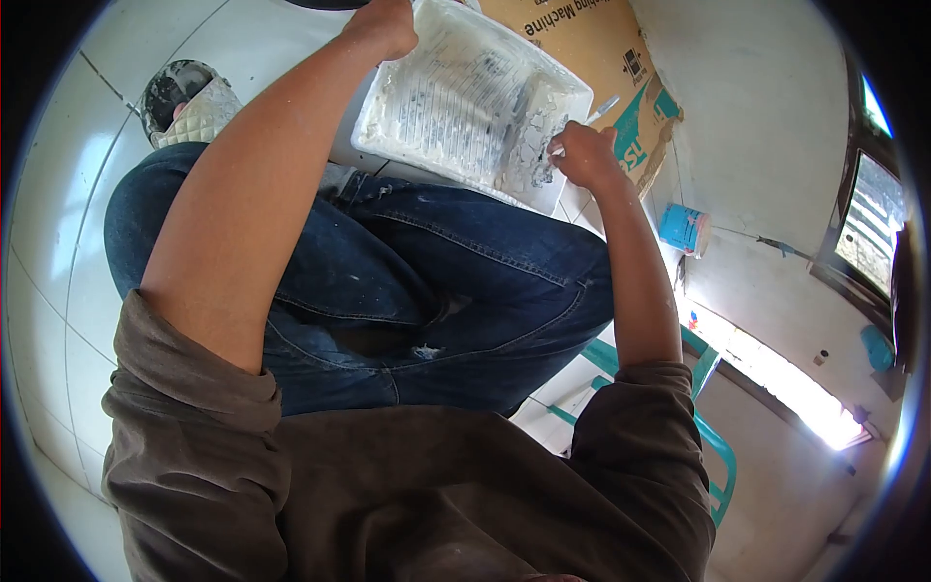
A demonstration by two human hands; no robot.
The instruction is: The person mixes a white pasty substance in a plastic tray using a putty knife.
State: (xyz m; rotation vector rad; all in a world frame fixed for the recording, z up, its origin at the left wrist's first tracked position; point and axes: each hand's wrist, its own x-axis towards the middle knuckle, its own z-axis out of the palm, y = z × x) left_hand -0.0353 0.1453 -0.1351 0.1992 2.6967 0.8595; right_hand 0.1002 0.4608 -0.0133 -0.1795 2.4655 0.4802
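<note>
A white paint tray (pixel 441 116) with a ribbed slope lies tilted across the floor beyond my knees. Its inside is smeared with white and grey paint, thickest in the deep end on the right. My left hand (pixel 385 31) is closed on the tray's upper left rim. Over the deep end, my right hand (pixel 585 157) is closed round a thin white-handled tool (pixel 606 107), whose handle sticks up past the knuckles. I cannot tell what kind of tool it is, since the fingers cover its other end.
Flattened brown cardboard (pixel 582 34) with print lies behind the tray. A blue paint can (pixel 685 229) stands to the right, near the wall. A green metal frame (pixel 716 436) is beside my right elbow. At left, a paint-marked dark round container (pixel 184 92) sits on white floor tiles.
</note>
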